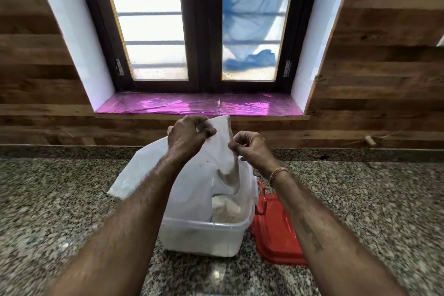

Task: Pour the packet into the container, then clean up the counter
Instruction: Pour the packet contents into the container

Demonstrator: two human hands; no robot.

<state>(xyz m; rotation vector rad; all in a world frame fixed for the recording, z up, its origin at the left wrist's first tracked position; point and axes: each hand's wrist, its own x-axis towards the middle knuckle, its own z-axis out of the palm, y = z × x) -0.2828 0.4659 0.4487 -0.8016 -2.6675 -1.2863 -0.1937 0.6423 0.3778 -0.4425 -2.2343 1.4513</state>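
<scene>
A white plastic packet (pixel 204 175) hangs upended over a clear plastic container (pixel 204 235) on the granite counter. My left hand (pixel 189 136) grips the packet's raised top corner. My right hand (pixel 249 149) pinches its right edge a little lower. The packet's lower end drapes into the container, where pale grain (pixel 225 210) lies in a heap. My forearms cover part of the packet and of the container's left side.
A red lid (pixel 278 230) lies flat on the counter just right of the container, touching it. The speckled granite counter (pixel 60 199) stretches to both sides. Behind are a wood-panelled wall and a window with a pink-covered sill (pixel 199 106).
</scene>
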